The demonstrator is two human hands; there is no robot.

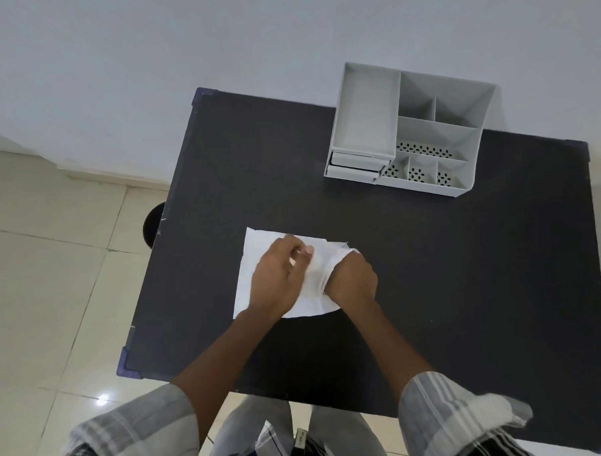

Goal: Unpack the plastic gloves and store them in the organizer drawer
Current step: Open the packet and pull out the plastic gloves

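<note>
A flat pack of whitish plastic gloves point(255, 260) lies on the black table point(466, 272), left of centre. My left hand point(277, 280) rests on top of the pack with its fingers curled, pinching the plastic. My right hand point(351, 280) grips the pack's right edge, where the plastic bunches up into folds. The grey desk organizer point(408, 133) stands at the table's far right, well away from both hands. Its two small drawers point(353, 165) are at its front left; they look slightly pulled out.
The organizer has several open compartments, some with perforated floors. A wall runs behind the table. Tiled floor lies to the left, with a dark round object point(153, 225) beside the table's left edge. My legs are at the near table edge.
</note>
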